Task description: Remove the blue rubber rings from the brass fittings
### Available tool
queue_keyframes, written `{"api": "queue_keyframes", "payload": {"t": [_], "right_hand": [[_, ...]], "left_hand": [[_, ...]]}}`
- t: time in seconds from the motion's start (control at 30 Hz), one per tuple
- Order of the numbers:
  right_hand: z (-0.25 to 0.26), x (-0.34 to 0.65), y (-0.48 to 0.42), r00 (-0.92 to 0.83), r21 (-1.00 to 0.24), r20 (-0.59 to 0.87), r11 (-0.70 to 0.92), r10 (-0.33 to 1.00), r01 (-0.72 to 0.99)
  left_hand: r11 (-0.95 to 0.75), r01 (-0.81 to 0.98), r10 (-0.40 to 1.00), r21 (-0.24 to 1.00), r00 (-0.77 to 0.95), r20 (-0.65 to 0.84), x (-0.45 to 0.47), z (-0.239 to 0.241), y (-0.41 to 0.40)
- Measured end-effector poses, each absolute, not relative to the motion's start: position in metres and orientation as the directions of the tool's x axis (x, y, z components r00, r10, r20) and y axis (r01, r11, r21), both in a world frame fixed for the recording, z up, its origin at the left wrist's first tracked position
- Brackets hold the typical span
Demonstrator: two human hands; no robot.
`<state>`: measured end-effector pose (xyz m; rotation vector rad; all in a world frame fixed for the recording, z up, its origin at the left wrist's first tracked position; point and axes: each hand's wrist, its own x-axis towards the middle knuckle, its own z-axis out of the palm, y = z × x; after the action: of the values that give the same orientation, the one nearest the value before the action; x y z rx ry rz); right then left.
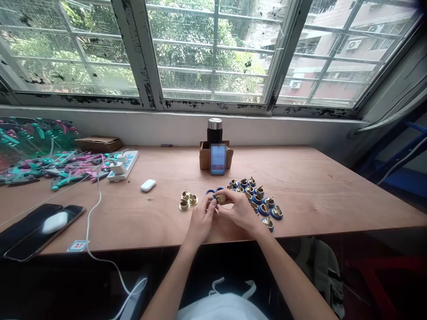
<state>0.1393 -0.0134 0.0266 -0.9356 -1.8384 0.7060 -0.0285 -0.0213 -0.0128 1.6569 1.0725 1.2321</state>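
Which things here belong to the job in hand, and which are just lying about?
Likely the job: held gold-coloured piece; loose gold-coloured pieces; blue-ringed gold-coloured pieces.

Likely lying about: small white case; dark phones; power strip; pink-and-teal tools; silver-capped bottle; cardboard box; propped screen.

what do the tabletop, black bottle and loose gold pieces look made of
Tabletop: probably wood or veneer, dull finish; grain-like marks show.
Black bottle: its silver cap looks like metal, with a sheen; the dark body could be coated metal or plastic.
Loose gold pieces: likely shiny metal, judging by bright highlights.
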Motion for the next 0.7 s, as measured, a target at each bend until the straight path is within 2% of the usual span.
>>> {"api": "queue_keyframes", "payload": {"t": [0.37,0.57,0.7], "right_hand": [[0.025,0.141,-0.012,-0.314,-0.780,0.452,0.541,0.835,0.315],[0.022,0.134,-0.013,-0.244,-0.643,0.503,0.547,0.829,0.535],[0.018,0.129,-0.014,-0.268,-0.604,0.518,0.570,0.812,0.557]], "left_hand": [[-0.333,0.221,0.940,0.917,0.159,0.303,-0.030,-0.013,-0.021],[-0.362,0.229,0.927,0.904,0.190,0.323,-0.030,-0.010,-0.020],[-0.354,0.210,0.929,0.911,0.190,0.317,-0.029,-0.008,-0.022]]}}
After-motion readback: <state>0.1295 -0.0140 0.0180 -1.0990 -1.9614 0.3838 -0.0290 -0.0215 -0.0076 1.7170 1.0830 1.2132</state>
